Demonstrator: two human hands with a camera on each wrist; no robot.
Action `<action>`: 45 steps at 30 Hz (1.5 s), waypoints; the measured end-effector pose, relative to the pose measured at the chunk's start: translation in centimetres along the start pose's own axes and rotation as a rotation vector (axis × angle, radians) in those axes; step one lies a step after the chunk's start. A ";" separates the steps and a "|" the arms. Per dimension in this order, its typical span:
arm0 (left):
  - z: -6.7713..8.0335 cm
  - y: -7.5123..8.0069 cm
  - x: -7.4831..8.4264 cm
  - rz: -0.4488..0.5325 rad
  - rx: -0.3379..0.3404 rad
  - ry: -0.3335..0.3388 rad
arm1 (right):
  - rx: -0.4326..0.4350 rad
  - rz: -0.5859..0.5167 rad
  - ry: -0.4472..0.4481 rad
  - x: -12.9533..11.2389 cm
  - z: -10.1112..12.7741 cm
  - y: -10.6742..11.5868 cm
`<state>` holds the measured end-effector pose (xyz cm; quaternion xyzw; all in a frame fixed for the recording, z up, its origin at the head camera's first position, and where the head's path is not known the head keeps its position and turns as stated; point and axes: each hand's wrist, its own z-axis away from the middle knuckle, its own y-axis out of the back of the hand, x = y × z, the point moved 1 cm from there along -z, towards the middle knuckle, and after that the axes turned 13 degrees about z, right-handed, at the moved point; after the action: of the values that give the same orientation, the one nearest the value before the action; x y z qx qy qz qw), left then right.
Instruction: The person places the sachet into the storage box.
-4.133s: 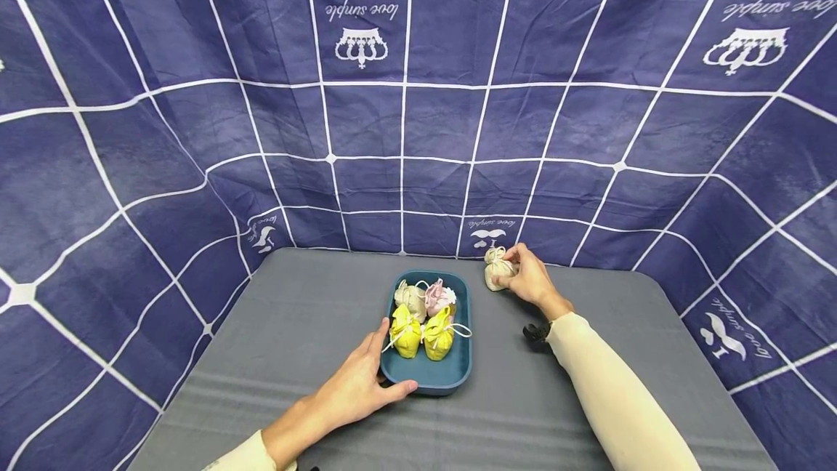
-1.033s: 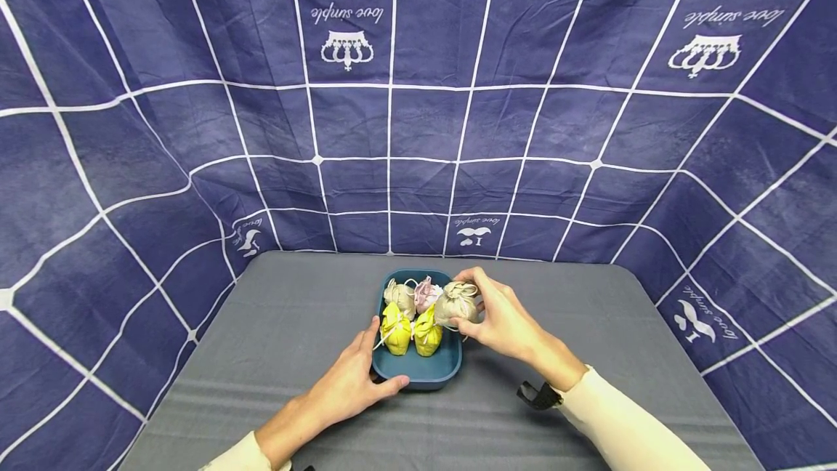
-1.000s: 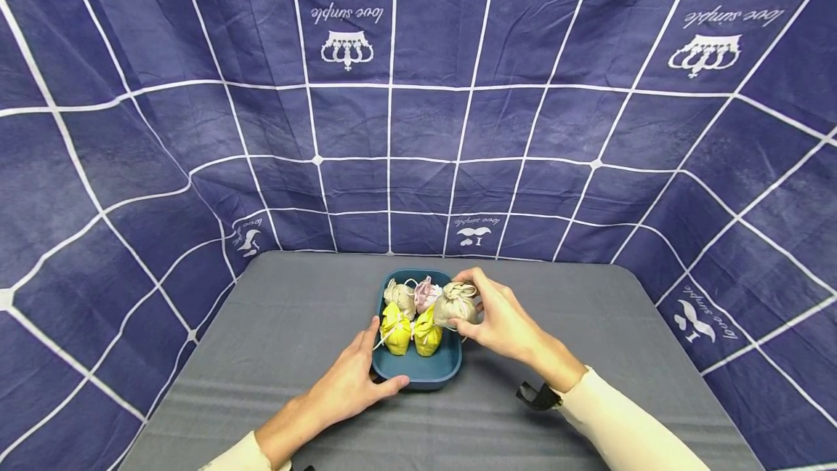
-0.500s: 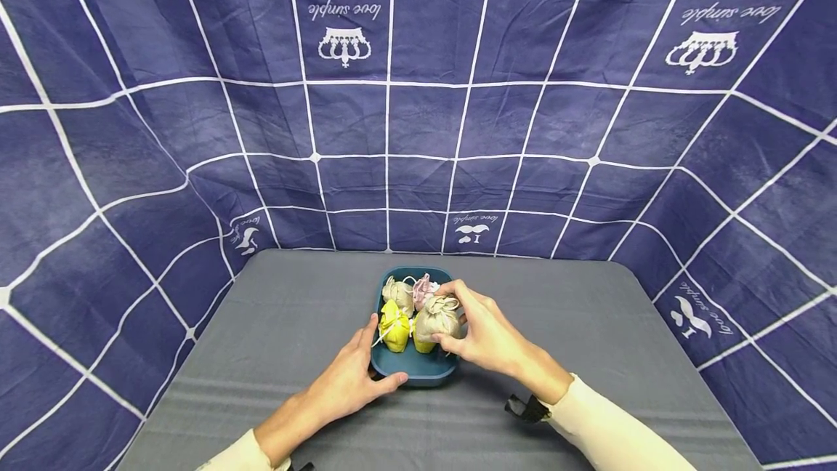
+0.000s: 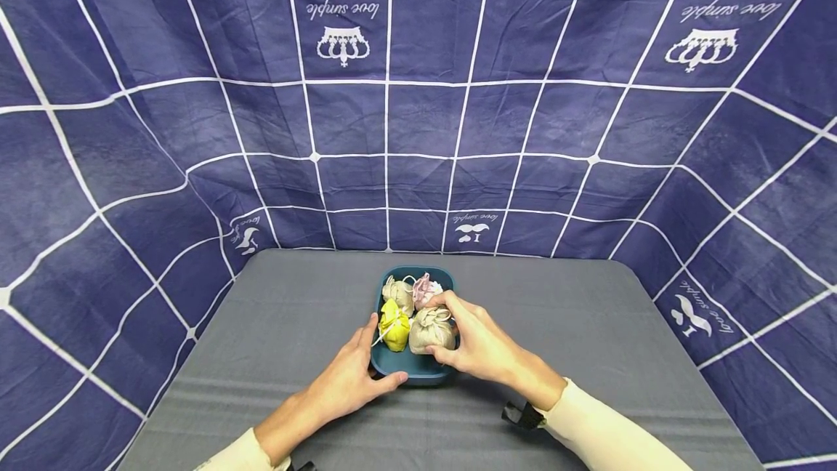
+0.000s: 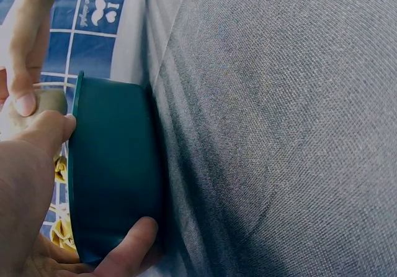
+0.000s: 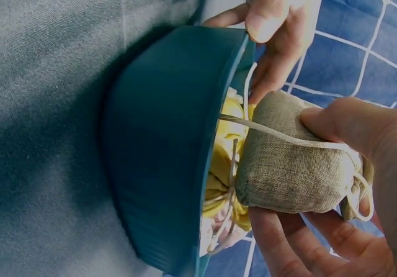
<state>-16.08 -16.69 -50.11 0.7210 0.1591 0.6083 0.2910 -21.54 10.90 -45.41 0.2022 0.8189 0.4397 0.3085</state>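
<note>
A teal tray (image 5: 418, 376) sits on the grey table and holds a yellow sachet (image 5: 394, 325), a beige sachet (image 5: 397, 291) and a pink sachet (image 5: 426, 287). My right hand (image 5: 451, 333) pinches another beige drawstring sachet (image 5: 429, 331) over the tray's near right part, just above the rim. In the right wrist view this beige sachet (image 7: 291, 165) hangs over a second yellow sachet (image 7: 224, 159) inside the tray (image 7: 161, 146). My left hand (image 5: 375, 365) grips the tray's near left corner, with its thumb (image 6: 130, 243) against the tray wall (image 6: 115, 171).
The grey table (image 5: 588, 333) is covered in cloth. A dark blue sheet with a white grid (image 5: 418, 129) hangs behind it and on both sides. A small black object (image 5: 519, 415) lies near my right wrist.
My right hand has brought the beige sachet from the table right of the tray over the tray and lowered it toward the near right spot. The left hand has stayed on the tray.
</note>
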 end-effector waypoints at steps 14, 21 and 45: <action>0.0 0.0 -0.1 0.009 -0.009 0.025 | -0.012 0.023 0.013 -0.1 0.4 -0.8; 0.0 -0.2 -0.1 0.004 0.003 0.008 | -0.022 0.032 0.007 -0.1 0.7 -1.1; 0.0 0.0 -0.1 -0.015 0.000 -0.007 | -0.110 0.009 0.003 0.0 1.2 -0.6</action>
<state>-16.06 -16.74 -50.24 0.7219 0.1634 0.6038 0.2960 -20.74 11.30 -46.45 0.1880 0.7932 0.4857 0.3157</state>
